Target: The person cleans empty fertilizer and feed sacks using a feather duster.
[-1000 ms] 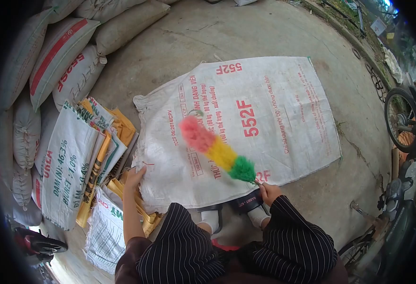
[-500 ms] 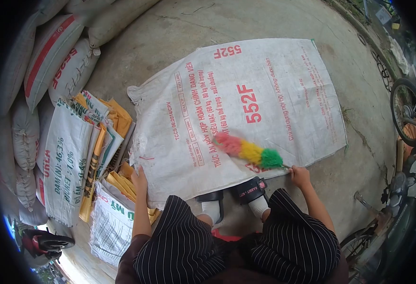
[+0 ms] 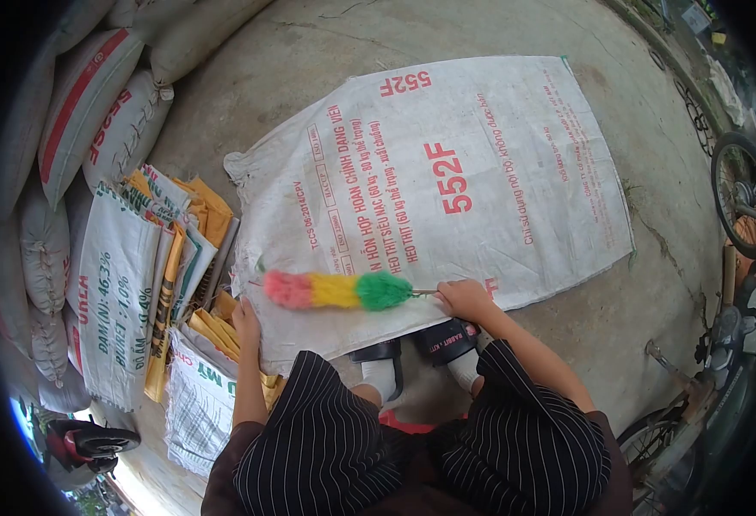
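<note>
A large white woven sack [image 3: 498,172] with red print lies flat on the concrete in front of my feet. My right hand [image 3: 464,301] is closed around the thin handle of a fluffy duster [image 3: 335,291], banded pink, yellow and green. The duster lies over the lower left part of the sack, its pink end slightly blurred. At the sack's left edge, my left hand [image 3: 245,320] grips the woven material, with the fingers partly hidden.
Folded white and yellow sacks [image 3: 120,292] are stacked to my left. Filled sacks [image 3: 89,112] pile up behind them. A bicycle wheel [image 3: 743,193] and a motorbike [image 3: 726,387] stand on the right. Another vehicle's wheel [image 3: 102,439] is at lower left.
My right hand has moved left, carrying the duster across the sack toward its left edge. My left hand stays at the sack's edge, shifted slightly left in view.
</note>
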Action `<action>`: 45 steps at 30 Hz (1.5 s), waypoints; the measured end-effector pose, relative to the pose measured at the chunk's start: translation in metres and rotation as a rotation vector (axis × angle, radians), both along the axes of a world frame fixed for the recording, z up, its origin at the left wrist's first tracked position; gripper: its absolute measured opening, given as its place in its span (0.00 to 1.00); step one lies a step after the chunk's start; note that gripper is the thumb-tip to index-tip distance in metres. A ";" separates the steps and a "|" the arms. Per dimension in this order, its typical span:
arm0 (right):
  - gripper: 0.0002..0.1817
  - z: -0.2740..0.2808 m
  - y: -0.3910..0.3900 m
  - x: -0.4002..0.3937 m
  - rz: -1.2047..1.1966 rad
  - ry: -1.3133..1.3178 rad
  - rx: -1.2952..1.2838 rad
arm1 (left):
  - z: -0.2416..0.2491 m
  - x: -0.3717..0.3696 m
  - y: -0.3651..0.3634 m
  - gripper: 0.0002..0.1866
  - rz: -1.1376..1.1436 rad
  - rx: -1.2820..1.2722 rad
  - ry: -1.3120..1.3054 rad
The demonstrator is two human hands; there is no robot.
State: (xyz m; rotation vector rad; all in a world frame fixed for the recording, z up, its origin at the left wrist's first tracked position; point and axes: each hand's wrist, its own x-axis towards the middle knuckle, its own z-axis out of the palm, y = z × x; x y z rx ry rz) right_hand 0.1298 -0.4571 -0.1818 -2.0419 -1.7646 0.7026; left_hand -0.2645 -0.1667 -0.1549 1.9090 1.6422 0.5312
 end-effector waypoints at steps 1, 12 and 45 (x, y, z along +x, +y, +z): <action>0.12 -0.001 0.012 0.005 0.002 0.006 0.006 | 0.000 0.001 -0.001 0.21 -0.007 -0.037 -0.024; 0.19 0.011 -0.011 0.174 -1.164 -0.361 -0.161 | -0.001 -0.003 -0.002 0.21 0.012 -0.114 0.184; 0.13 -0.006 0.015 0.210 -0.421 -0.357 -0.138 | -0.030 -0.026 0.019 0.15 0.029 -0.131 0.495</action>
